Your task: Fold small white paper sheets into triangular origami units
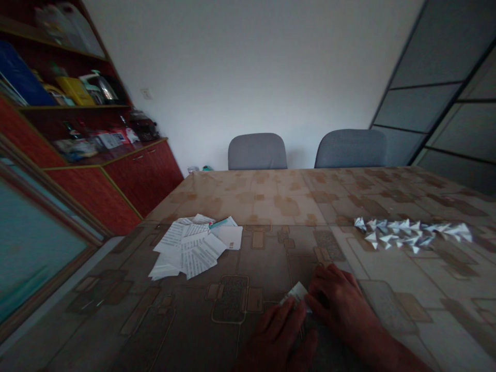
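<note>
A small folded piece of printed paper (296, 291) lies on the table near its front edge, between my two hands. My left hand (279, 330) presses its fingers on the paper's near left side, holding it against the tabletop. At the paper's right edge, my right hand (339, 299) has its fingers curled in, with thumb and fingertips touching the paper. Part of the paper is covered by my fingers. Left of my hands, a loose pile of printed paper sheets (197, 248) is fanned out. Several folded paper pieces with pointed tips (411, 227) stand in rows at the right.
The table (271, 194) has a brown patterned cover. Two grey chairs (257, 151) stand behind its far edge, against the white wall. A red-brown cabinet (143, 178) with shelves of bottles and a kettle is at the left. Sliding panels (424, 108) rise at the right.
</note>
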Tool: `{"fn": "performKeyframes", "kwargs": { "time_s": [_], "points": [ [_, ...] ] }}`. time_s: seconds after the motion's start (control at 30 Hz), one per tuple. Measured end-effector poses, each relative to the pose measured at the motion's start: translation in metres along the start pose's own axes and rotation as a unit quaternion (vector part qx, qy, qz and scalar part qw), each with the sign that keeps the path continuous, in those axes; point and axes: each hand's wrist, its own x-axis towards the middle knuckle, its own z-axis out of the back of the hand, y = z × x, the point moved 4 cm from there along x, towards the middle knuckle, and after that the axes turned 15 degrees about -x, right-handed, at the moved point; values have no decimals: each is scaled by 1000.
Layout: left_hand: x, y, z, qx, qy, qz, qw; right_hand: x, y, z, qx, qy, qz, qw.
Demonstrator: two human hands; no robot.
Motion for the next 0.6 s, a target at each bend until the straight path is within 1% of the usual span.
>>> {"fn": "performKeyframes", "kwargs": {
  "time_s": [0.13,0.23,0.3,0.4,0.43,0.47,0.53,0.57,0.6],
  "points": [
    [2,1,4,-9,1,-8,1000,-1,4,2,-2,-11,4,1000],
    [3,2,3,-16,0,-6,1000,0,4,-1,-18,-21,-2,1000],
    [2,2,1,-21,8,-3,1000,1,-2,-2,-25,-20,-6,999],
    [2,3,-1,-24,24,-5,999,1,-14,6,20,-10,6,1000],
    [2,3,0,-21,24,-8,999,-1,-18,11,43,-10,17,999],
    [2,4,1,-18,19,-9,1000,-4,-19,18,51,-28,37,998],
    [2,4,2,-13,24,-12,1000,-11,-15,31,48,-39,110,992],
    [2,5,2,-11,28,-11,999,-15,-11,34,38,-28,147,988],
    [2,5,2,-11,32,-12,999,-19,-7,35,31,-13,169,985]
  ]
}}
